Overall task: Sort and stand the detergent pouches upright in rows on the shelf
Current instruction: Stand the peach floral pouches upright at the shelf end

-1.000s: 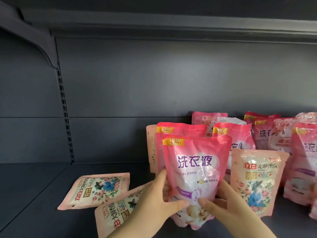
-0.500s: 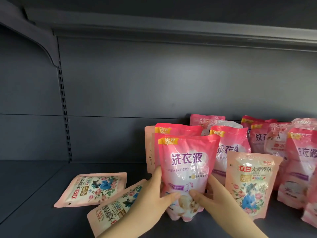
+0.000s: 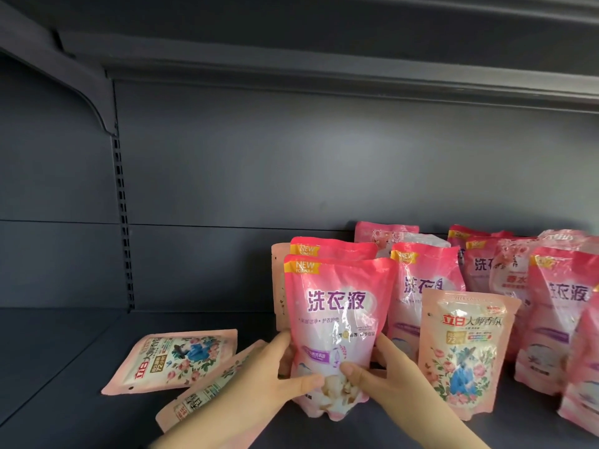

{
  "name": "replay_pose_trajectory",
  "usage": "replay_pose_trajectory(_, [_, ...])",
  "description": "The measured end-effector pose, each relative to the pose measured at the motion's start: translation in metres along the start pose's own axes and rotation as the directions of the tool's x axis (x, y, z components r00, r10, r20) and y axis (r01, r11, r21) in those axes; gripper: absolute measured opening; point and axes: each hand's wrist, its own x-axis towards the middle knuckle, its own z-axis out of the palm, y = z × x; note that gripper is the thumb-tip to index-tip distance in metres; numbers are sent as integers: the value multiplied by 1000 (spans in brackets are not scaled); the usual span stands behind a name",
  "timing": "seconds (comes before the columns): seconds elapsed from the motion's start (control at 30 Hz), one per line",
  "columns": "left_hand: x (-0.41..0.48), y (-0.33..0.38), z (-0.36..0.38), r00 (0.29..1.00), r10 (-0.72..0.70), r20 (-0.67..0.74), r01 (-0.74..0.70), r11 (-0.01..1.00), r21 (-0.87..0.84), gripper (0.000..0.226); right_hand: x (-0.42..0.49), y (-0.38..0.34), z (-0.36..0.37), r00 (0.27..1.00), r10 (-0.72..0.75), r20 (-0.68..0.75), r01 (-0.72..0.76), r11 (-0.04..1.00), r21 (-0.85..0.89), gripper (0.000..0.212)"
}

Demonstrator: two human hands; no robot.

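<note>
Front pink pouch (image 3: 337,319) is clasped low on both sides by left grip (image 3: 275,374) & right grip (image 3: 389,380), base seemingly on shelf (image 3: 64,367). Base should be flattened & squared w/ matching pouches (image 3: 334,249) behind before release; top may slump fwd.

- This is a shop: the dark grey metal shelf (image 3: 81,367) is the kind used for store display.
- A slotted upright (image 3: 123,222) runs up the back panel (image 3: 291,173). A curved bracket (image 3: 81,89) at its top carries the upper shelf (image 3: 324,69).
- The stock is packaged goods in many copies. The same pink pouch (image 3: 337,306) stands one behind another, and there are several identical flowered pouches (image 3: 463,351), all with printed labels.
</note>
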Motion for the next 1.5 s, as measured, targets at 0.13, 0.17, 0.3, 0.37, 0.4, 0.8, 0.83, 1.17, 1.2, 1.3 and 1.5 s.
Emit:
replay_pose_trajectory(0.13, [-5,10,-1,1000,-2,5,1,992,130,60,0,0,-2,1000,4,22,-3,999,-50,40])
replay_pose_trajectory(0.17, [-6,13,-1,1000,13,-10,-11,983,185,60,1,1,-5,1000,0,24,1,997,-81,39])
replay_pose_trajectory(0.3, [-12,19,-1,999,34,-23,-26,959,282,61,1,-2,-14,1000,-13,-2,11,935,-355,30])
replay_pose_trajectory(0.37, [-12,20,0,999,30,-34,-19,959,282,59,0,-7,-14,1000,-12,0,10,878,-479,50])
replay_pose_trajectory(0.4, [-13,22,-1,999,25,-34,-14,956,294,58,0,-9,-15,1000,-1,15,9,840,-543,61])
replay_pose_trajectory(0.8, [-38,24,-53,999,44,31,-53,701,712,30,-12,-62,-13,919,214,330,213,434,-875,42])
replay_pose_trajectory(0.83, [-40,23,-59,999,46,19,-45,675,737,28,-12,-69,-8,903,218,370,236,468,-852,41])
replay_pose_trajectory(1.17, [-60,6,-125,998,-20,59,-50,326,944,38,-2,-123,56,819,-77,568,552,375,-745,34])
replay_pose_trajectory(1.2, [-61,3,-133,997,-32,74,-62,282,957,42,2,-129,63,805,-100,585,583,320,-747,33])
replay_pose_trajectory(1.3, [-66,-7,-155,992,-89,92,-72,201,977,49,21,-142,84,779,-103,619,627,163,-762,30])
replay_pose_trajectory(1.5, [-70,-42,-190,991,-122,55,-23,253,967,41,84,-135,141,838,14,545,543,72,-837,32])
